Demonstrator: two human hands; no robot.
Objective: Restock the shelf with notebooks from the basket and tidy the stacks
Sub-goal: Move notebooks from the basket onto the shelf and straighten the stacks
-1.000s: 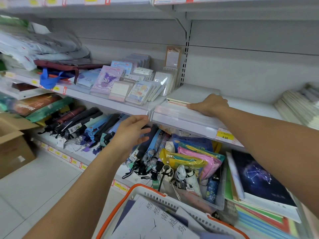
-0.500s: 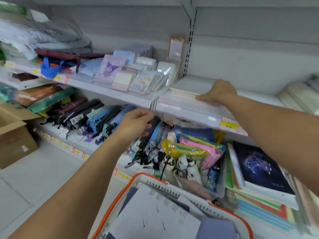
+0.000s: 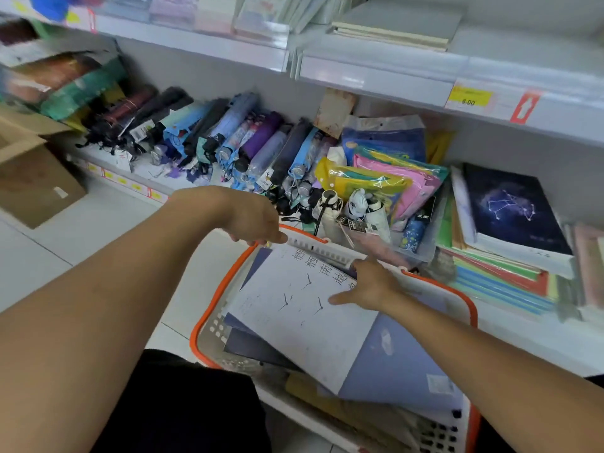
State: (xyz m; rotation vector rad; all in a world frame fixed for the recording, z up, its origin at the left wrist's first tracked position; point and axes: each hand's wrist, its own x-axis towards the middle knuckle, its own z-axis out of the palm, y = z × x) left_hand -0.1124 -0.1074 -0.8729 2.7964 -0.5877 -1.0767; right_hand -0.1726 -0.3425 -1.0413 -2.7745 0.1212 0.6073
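An orange-rimmed white basket [image 3: 470,308] sits low in front of me with several notebooks in it. On top lies a white notebook [image 3: 294,322] with black characters and bird marks, over a lilac notebook [image 3: 402,364] and a dark blue one [image 3: 251,348]. My right hand [image 3: 366,286] is on the white notebook's far edge, thumb spread flat on the cover and fingers curled over the edge. My left hand [image 3: 258,223] hovers at the basket's far left corner with loosely curled fingers; contact is unclear. A grey notebook stack [image 3: 398,24] lies on the upper shelf.
Folded umbrellas [image 3: 228,135] fill the lower shelf behind the basket, with coloured pouches [image 3: 385,178] beside them. To the right a constellation-cover notebook [image 3: 510,204] tops a stack. A cardboard box [image 3: 32,181] stands on the floor at left. A yellow price tag [image 3: 469,96] marks the shelf edge.
My view has dropped from the shelf to the basket. My right hand left the grey stack and came down onto the white notebook. My left hand moved down to the basket's corner.
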